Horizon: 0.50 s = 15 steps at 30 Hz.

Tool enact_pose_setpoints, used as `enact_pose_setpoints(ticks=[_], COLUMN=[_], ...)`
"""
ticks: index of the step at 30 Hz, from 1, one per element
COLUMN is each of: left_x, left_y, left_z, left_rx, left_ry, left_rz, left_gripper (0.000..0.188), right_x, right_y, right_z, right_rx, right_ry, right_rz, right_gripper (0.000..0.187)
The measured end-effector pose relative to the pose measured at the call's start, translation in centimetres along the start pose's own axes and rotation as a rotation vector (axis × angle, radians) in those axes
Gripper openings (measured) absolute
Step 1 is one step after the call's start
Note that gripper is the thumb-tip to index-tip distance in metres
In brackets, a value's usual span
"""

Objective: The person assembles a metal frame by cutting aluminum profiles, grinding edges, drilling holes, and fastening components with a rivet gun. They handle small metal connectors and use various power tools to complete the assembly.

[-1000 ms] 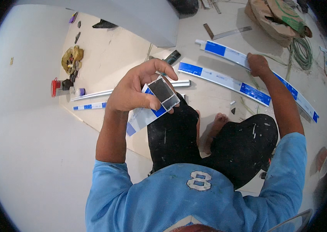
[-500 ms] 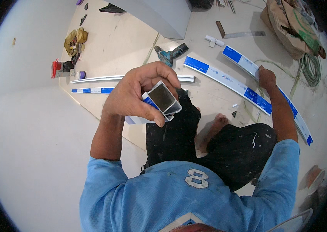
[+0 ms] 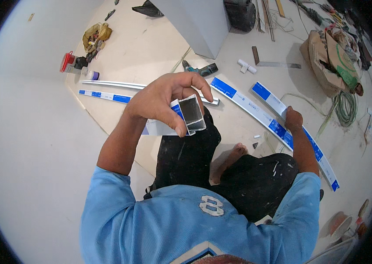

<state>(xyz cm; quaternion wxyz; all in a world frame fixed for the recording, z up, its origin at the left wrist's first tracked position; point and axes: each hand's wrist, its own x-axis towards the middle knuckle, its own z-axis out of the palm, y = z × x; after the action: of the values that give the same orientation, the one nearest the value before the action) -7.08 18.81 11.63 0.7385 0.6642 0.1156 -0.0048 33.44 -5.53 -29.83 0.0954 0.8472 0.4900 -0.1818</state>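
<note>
My left hand (image 3: 168, 99) curls around a white hollow rectangular profile (image 3: 193, 115) with blue film on its side. Its open end faces up at me, between my thumb and spread index finger. To the right, the fingers of my right hand (image 3: 294, 119) close on a long strip (image 3: 270, 99) with a blue and white covering. A similar long strip (image 3: 245, 103) lies on the floor just left of it. Two more long pieces, a white rail (image 3: 115, 83) and a blue-and-white strip (image 3: 100, 94), extend leftward behind my left hand.
A cordless drill (image 3: 201, 69) lies ahead, near a white box-like block (image 3: 194, 26). Farther right are a white T-shaped piece (image 3: 246, 67), a try square (image 3: 278, 64), a brown paper bag (image 3: 326, 61) and coiled cable (image 3: 347, 110). A red-lidded container (image 3: 68, 61) stands at left.
My right hand has drawn its strip nearer to me, widening the gap to the T-shaped piece. My left index finger is straighter, and the hollow profile has turned slightly. The whole view has shifted.
</note>
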Motion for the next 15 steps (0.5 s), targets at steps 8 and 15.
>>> enact_pose_setpoints(ticks=[8,15], left_x=[-1.2,0.2], left_y=[-0.3,0.5], left_z=[2.5,4.3], left_rx=[0.123,0.024], left_ry=[0.050,-0.158], left_rz=[0.080,0.080], left_gripper=[0.097,0.102], right_x=[-0.3,-9.9], right_y=[3.4,5.3], right_z=[-5.1,-19.4], right_rx=[0.044,1.649], right_ry=[0.138,0.014], right_rz=[0.026,0.003], right_gripper=[0.051,0.038])
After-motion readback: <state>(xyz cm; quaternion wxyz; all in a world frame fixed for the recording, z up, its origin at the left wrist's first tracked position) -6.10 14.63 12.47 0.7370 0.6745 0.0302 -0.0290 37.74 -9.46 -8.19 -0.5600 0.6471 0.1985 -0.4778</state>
